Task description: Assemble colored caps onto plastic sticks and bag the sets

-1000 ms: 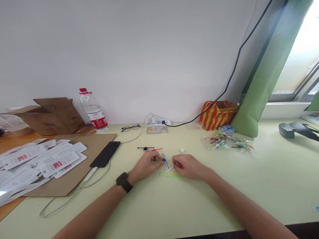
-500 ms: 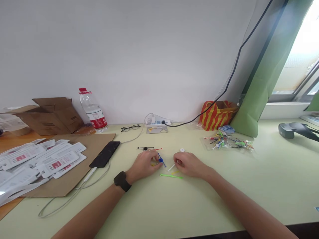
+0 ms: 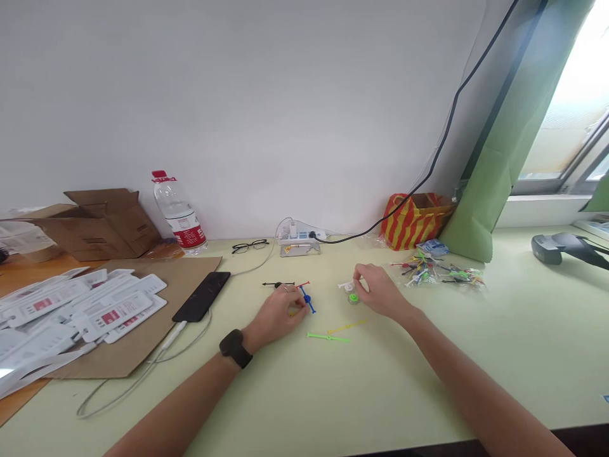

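My left hand (image 3: 278,311) rests on the table with its fingers curled together, its fingertips at a blue plastic spinner arrow (image 3: 307,299). A yellow piece is partly hidden beneath this hand. Just beyond it lie a black spinner arrow (image 3: 278,284) and a red pointer (image 3: 303,285). My right hand (image 3: 379,292) has its thumb and fingers bent close together beside a white spinner arrow (image 3: 348,287); whether it grips the arrow's far end is hidden. A green round piece (image 3: 353,298) sits just below. Nearer me lie a light green arrow (image 3: 328,337) and a yellow arrow (image 3: 347,327).
Bags of coloured arrows (image 3: 435,273) lie to the right, before a striped bag (image 3: 412,219). A phone (image 3: 202,297), cardboard (image 3: 143,343) with white tags (image 3: 114,311), and a bottle (image 3: 183,219) stand left. Glasses (image 3: 250,246) and a power strip (image 3: 302,238) are along the wall.
My right hand has moved away and to the right from the white arrow's earlier spot, uncovering the green round piece and the yellow arrow. The blue arrow has shifted slightly away from me.
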Demonstrator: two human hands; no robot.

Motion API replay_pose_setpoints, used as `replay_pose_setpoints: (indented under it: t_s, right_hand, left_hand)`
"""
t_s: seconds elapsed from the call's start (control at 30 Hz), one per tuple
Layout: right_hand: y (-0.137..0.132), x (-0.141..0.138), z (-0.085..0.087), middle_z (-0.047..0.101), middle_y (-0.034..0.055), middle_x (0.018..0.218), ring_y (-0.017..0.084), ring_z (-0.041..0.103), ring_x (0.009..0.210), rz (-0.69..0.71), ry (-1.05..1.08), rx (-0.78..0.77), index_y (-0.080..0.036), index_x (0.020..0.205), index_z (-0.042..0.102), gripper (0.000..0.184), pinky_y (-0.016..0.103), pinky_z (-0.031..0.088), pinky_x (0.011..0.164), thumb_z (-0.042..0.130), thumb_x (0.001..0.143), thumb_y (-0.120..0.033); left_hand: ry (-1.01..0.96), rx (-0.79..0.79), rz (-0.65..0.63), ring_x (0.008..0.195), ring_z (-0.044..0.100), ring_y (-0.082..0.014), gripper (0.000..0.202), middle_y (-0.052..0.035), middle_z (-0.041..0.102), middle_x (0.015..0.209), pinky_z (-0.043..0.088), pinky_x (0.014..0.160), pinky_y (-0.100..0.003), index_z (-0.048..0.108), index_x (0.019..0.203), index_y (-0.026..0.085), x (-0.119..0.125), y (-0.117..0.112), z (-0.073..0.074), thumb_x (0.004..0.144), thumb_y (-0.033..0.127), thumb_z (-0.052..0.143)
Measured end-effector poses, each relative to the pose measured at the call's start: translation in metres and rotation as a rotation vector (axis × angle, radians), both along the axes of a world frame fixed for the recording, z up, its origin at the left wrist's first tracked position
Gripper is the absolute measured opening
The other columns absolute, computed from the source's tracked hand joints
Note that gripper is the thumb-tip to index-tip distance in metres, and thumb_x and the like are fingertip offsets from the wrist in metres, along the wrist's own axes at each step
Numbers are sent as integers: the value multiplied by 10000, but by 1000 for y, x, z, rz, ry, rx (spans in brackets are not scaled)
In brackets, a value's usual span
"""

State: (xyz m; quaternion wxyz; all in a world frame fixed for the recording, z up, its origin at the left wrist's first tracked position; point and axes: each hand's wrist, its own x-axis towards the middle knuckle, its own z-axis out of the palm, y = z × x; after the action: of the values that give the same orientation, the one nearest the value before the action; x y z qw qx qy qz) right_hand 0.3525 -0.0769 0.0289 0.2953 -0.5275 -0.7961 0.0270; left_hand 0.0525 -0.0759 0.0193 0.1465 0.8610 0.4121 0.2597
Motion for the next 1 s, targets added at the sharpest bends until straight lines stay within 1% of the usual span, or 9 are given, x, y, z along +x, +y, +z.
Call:
replay_pose_setpoints:
  t_s: [0.03,0.1,0.17,0.23,0.37,0.5,0.67,0.8,1.0]
  right_hand:
    - [2,4,-1,630,22,821,201,557,778,-19,14,-22,-224,843,472,97,321,376,760,484,870,-133]
    - [6,10,-3,611,6,787,185,531,695,-48,34,-61,-228,843,464,84,298,358,680,471,862,-147]
    - [8,13,-5,615,7,799,182,532,690,-61,43,-78,-228,852,474,74,287,342,644,472,850,-154]
    - [9,15,-8,636,15,839,184,551,725,-61,39,-82,-225,870,494,82,284,345,653,479,840,-150]
    - [10,16,-11,657,24,890,180,558,752,-75,-3,-79,-219,882,519,113,284,344,667,486,831,-124]
    - [9,17,-11,642,20,877,171,535,727,-94,-51,-72,-216,850,516,111,284,331,658,483,844,-110]
    - [8,14,-11,625,19,868,169,521,725,-77,-68,-94,-215,829,514,123,285,327,659,480,845,-97]
    - [4,5,-11,618,11,857,166,530,737,12,-22,-143,-213,831,517,140,281,346,676,476,834,-80]
    - [-15,-23,-6,624,11,887,162,543,762,225,45,-191,-214,869,539,164,270,381,705,475,840,-66]
  left_hand:
    - [7,-3,-44,1020,602,-270,170,-66,694,1001,490,883,-385,755,1005,265,0,-1,0,913,362,650]
    - [34,6,-95,1036,576,-277,352,-84,663,1047,484,937,-422,698,1266,282,1,-3,-2,932,374,633]
    - [48,18,-114,1037,564,-282,434,-93,643,1052,479,957,-445,640,1367,279,2,-5,-3,949,390,613]
    - [39,23,-120,1037,563,-284,406,-96,641,1049,482,954,-450,660,1336,270,2,-5,-4,957,403,603]
    - [3,0,-124,1018,585,-273,314,-88,656,1030,493,943,-439,721,1204,263,2,-4,-5,952,414,612]
    - [-6,-15,-122,1032,597,-270,279,-86,669,1033,509,914,-414,737,1157,260,4,-5,-3,953,401,609]
    - [-28,5,-134,973,605,-268,260,-82,662,937,514,886,-415,744,1123,256,5,-6,-2,950,395,609]
    - [-28,4,-140,998,609,-272,271,-78,660,929,508,914,-422,729,1156,263,6,-6,-2,939,390,630]
    - [-8,-49,-169,1021,620,-278,408,-77,676,1019,503,942,-433,697,1239,283,9,-11,3,857,419,747]
